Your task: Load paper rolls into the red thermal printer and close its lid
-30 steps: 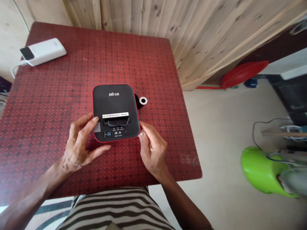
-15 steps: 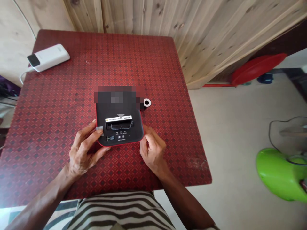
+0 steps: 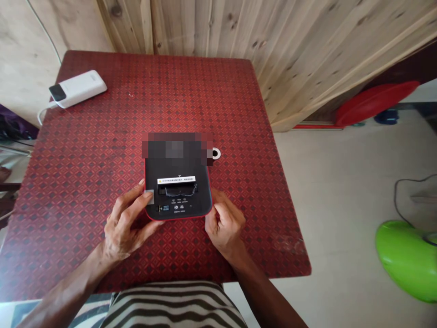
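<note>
A black, flat-topped device with a red rim and rounded corners, like a small receipt printer, is between my hands over the red table. Its top has a white warning strip, a dark slot with a ragged edge below it, and small printed icons. My left hand grips the left side and front corner, one fingertip on a greyish square patch. At the right front corner, my right hand holds the edge with curled fingers. A white ring with a dark centre lies just beyond the device's right side. The far part of the device is pixelated.
A white power bank with a cable lies at the far left of the patterned table. Wooden boards rise behind. On the floor to the right are a green plastic object, a cable and a red round object.
The whole view has shifted slightly, so everything appears a little lower and further right. Both hands keep the same hold on the device.
</note>
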Demonstrator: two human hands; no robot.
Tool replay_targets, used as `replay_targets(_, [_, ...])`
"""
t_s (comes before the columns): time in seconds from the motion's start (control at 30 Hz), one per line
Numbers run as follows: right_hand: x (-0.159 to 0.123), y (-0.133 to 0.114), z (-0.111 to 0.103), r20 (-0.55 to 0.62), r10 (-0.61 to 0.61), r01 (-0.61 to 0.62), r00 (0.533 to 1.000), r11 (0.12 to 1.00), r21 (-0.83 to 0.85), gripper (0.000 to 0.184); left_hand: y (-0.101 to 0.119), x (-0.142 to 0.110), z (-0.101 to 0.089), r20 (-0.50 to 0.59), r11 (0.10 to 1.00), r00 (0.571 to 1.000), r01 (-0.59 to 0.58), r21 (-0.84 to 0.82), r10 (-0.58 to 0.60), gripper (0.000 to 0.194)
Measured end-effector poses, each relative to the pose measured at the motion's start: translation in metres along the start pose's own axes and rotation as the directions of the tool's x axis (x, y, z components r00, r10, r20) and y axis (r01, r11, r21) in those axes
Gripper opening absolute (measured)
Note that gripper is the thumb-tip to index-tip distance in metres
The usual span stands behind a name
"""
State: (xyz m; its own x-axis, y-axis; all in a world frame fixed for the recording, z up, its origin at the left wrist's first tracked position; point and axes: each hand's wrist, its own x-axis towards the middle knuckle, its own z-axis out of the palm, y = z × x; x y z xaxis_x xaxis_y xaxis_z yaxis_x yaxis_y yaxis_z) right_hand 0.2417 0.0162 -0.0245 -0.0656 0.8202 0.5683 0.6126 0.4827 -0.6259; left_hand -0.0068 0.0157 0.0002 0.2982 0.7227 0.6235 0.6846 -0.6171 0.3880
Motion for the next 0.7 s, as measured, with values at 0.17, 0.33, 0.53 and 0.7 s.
replay_targets(0.17, [0.005,-0.002,-0.004,0.034,0.042,-0.043,0.999,0.999,0.011,0.039,-0.008,0.003,-0.003,0.005,0.997,0.999,-0.050,0.054,0.050,0.080])
replay_targets(0.33, [0.006,0.000,-0.009,0.002,0.104,-0.104,0.995,0.995,0.001,0.036,-0.015,0.002,-0.008,0.022,0.987,0.995,-0.099,0.125,0.097,0.076])
replay_targets(0.53, [0.006,0.006,-0.011,-0.068,0.125,-0.127,0.990,0.992,-0.024,0.033,-0.016,0.008,-0.013,0.048,0.995,0.997,-0.066,0.079,0.062,0.070])
replay_targets(0.7, [0.009,0.006,-0.011,-0.082,0.153,-0.155,0.985,0.988,-0.013,0.031,-0.017,0.012,-0.015,0.076,1.000,0.997,-0.008,0.017,0.007,0.058])
